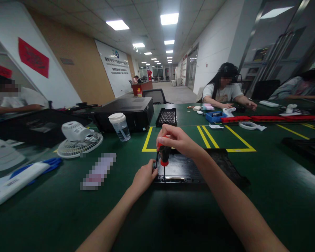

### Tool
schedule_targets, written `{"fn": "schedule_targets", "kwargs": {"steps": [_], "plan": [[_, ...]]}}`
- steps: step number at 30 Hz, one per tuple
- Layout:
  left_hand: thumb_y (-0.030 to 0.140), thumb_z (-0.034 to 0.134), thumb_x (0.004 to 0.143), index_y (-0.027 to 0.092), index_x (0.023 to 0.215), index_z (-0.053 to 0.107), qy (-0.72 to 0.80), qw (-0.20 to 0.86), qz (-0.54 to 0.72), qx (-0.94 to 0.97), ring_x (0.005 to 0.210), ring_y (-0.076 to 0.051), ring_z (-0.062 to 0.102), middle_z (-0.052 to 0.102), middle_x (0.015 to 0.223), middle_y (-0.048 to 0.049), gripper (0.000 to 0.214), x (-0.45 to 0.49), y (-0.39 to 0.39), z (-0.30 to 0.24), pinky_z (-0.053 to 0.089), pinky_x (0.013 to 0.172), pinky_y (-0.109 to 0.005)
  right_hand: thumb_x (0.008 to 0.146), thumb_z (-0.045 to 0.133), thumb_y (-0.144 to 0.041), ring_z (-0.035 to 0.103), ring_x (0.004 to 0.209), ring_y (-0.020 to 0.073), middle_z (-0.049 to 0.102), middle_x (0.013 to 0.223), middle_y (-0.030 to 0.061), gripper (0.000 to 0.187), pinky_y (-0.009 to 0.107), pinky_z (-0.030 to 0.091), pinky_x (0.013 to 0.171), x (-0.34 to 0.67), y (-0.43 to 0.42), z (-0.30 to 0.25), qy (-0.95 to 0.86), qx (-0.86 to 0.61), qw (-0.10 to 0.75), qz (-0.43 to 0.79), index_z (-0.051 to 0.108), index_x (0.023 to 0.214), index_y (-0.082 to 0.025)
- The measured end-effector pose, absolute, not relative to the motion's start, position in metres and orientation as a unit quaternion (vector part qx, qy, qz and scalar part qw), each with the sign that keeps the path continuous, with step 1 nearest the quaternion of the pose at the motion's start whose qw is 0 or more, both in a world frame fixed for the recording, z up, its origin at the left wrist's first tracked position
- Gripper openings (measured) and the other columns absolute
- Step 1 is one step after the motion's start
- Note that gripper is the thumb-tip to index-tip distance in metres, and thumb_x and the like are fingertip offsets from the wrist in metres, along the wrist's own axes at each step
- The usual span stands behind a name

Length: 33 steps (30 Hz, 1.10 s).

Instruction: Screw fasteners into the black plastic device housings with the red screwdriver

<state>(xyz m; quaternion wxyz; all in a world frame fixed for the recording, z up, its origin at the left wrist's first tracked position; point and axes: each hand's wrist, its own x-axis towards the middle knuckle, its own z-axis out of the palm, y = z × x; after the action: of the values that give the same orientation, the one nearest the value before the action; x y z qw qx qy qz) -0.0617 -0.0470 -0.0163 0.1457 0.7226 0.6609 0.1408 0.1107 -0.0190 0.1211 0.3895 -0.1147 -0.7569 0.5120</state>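
My right hand (179,139) is wrapped round the handle of a red and black screwdriver (164,159). The screwdriver stands upright, its shaft pointing down to the near left corner of a flat black casing panel (191,166). Whether its tip sits in a screw is too small to tell. At the left rim of that panel, my left hand (144,177) grips the edge between thumb and fingers. A shiny metal strip (177,179) runs along the panel's near edge. The panel lies flat on the green tabletop (131,220), and my right forearm hides part of it.
Left of me are a pixelated phone-like item (98,172), a white fan (80,140) and a lidded cup (120,126). Behind stand a black computer case (131,112) and a black tray (167,117). Across the table, a person (223,89) sits near a blue box (214,116).
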Motion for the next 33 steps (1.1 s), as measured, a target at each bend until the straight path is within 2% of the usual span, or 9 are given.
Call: {"fn": "schedule_targets", "kwargs": {"steps": [15, 23, 33], "plan": [[0.033, 0.040, 0.084, 0.021, 0.113, 0.042, 0.667, 0.149, 0.127, 0.718, 0.075, -0.018, 0.061, 0.064, 0.083, -0.0045, 0.032, -0.0594, -0.0486, -0.0110, 0.040, 0.064, -0.023, 0.078, 0.057, -0.033, 0.047, 0.059, 0.0066, 0.048, 0.070, -0.0021, 0.026, 0.019, 0.037, 0.050, 0.1104, -0.0218, 0.1249, -0.775, -0.151, 0.404, 0.462, 0.039, 0.068, -0.016], [0.032, 0.041, 0.084, 0.021, 0.114, 0.041, 0.675, 0.152, 0.118, 0.712, 0.078, -0.018, 0.062, 0.064, 0.086, -0.0052, 0.032, -0.0575, -0.0500, -0.0078, 0.041, 0.066, -0.024, 0.077, 0.056, -0.035, 0.043, 0.057, 0.0062, 0.044, 0.068, -0.0029, 0.027, 0.019, 0.036, 0.052, 0.1091, -0.0259, 0.1268, -0.797, -0.180, 0.421, 0.394, 0.040, 0.066, -0.016], [0.034, 0.040, 0.084, 0.022, 0.115, 0.041, 0.660, 0.143, 0.138, 0.725, 0.074, -0.018, 0.061, 0.064, 0.083, -0.0045, 0.034, -0.0609, -0.0481, -0.0141, 0.040, 0.064, -0.024, 0.078, 0.055, -0.034, 0.035, 0.051, 0.0048, 0.040, 0.060, -0.0053, 0.027, 0.018, 0.028, 0.046, 0.1081, -0.0269, 0.1254, -0.814, -0.224, 0.437, 0.309, 0.039, 0.065, -0.017]]}}
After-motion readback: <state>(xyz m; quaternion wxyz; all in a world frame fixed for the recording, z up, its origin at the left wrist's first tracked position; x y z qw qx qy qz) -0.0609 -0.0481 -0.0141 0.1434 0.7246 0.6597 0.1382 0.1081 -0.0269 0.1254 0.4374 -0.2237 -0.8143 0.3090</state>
